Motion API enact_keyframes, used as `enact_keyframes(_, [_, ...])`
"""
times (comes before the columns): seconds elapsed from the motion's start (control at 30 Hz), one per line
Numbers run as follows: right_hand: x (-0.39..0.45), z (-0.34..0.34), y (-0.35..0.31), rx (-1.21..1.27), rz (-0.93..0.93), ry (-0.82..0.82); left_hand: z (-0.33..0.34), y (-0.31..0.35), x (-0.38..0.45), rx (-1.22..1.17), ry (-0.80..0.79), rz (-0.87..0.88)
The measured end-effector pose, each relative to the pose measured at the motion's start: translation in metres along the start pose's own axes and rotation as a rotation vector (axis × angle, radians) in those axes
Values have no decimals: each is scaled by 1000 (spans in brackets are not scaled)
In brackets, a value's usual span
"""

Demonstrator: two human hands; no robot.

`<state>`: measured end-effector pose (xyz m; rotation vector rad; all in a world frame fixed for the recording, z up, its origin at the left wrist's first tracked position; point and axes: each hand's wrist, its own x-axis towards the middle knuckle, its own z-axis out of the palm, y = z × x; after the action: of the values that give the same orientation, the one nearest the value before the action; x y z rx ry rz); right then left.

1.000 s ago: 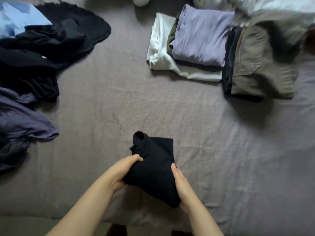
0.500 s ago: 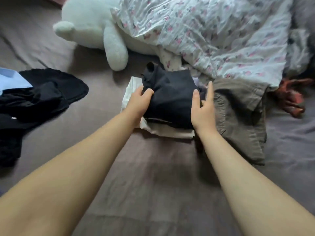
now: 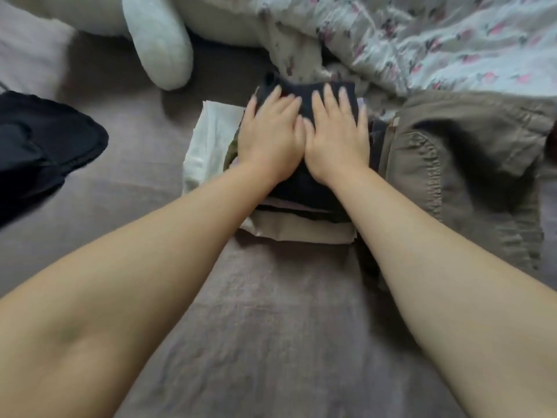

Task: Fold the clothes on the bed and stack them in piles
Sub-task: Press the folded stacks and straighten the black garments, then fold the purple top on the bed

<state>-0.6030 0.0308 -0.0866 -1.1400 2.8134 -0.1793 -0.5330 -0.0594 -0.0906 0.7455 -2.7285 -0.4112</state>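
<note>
Head view, looking down over both forearms toward the far middle of the bed (image 3: 271, 342). Left hand (image 3: 269, 138) and right hand (image 3: 336, 137) side by side, thumbs touching, both laid palm-down with fingers (image 3: 328, 95) straight and slightly spread, gripping nothing, pressing flat on a folded black garment (image 3: 304, 188). Black garment on top of a pile (image 3: 301, 230) of folded clothes: a pale lilac edge and a dark layer just beneath at the near side, cream cloth at the bottom, a white folded piece (image 3: 211, 137) jutting out to the left. Just right of the pile, touching it, folded olive-brown trousers (image 3: 452, 164). Far left, a loose heap of black clothes (image 3: 42, 149), not yet folded by the look of it. Beyond the pile, a white plush toy (image 3: 159, 43) and a floral quilt (image 3: 437, 37). Judging from the frame: soft, light, limp knit, no stiffness of its own, likely to spring open at the folds or slide off a slightly uneven stack unless flattened. Best handled with flat palms on the top face for smoothing; for shifting, pinched at both side edges through all layers at once, or lifted from beneath, rather than by one corner.
</note>
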Motion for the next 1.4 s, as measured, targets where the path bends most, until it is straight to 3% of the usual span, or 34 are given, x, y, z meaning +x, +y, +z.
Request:
enact_keyframes(0.03, [2,14,5,4,36,-79,13,-5,-2,21,-134,-69])
enact_keyframes(0.1, [-1,38,13,38,98,-142,33,-13,-10,35,-226,-139])
enact_keyframes(0.23, [-5,55,15,81,111,-70,47,-19,-17,-50,-165,-140])
enact_keyframes(0.37, [-5,60,15,117,98,-30,52,-34,-18,-324,-73,-96])
enact_keyframes(0.47, [-2,62,22,298,57,-8,55,-39,-22,-487,32,-94])
enact_keyframes(0.57, [2,63,31,456,36,-13,58,-39,-21,-504,64,-100])
enact_keyframes(0.7, [11,48,19,231,100,-82,49,-40,-7,-499,-20,-111])
enact_keyframes(0.8, [-6,25,1,85,82,87,26,-33,-23,-474,42,-96])
enact_keyframes(0.87, [-49,22,-8,202,-2,298,10,-32,-66,-400,128,-167])
enact_keyframes(0.93, [-122,36,-26,289,-38,337,-2,-50,-135,-279,54,-304])
enact_keyframes(0.97, [-164,45,-37,308,-4,254,-9,-66,-171,-195,-41,-341])
enact_keyframes(1.03, [-241,58,-63,343,92,-139,-30,-105,-229,-42,-208,-308])
enact_keyframes(1.1, [-299,69,-95,232,98,-572,-63,-146,-255,96,-259,-288])
enact_keyframes(1.13, [-319,73,-110,160,74,-696,-82,-162,-262,172,-273,-309])
enact_keyframes(1.4, [-323,77,-135,-30,49,-896,-196,-208,-350,444,-463,-679])
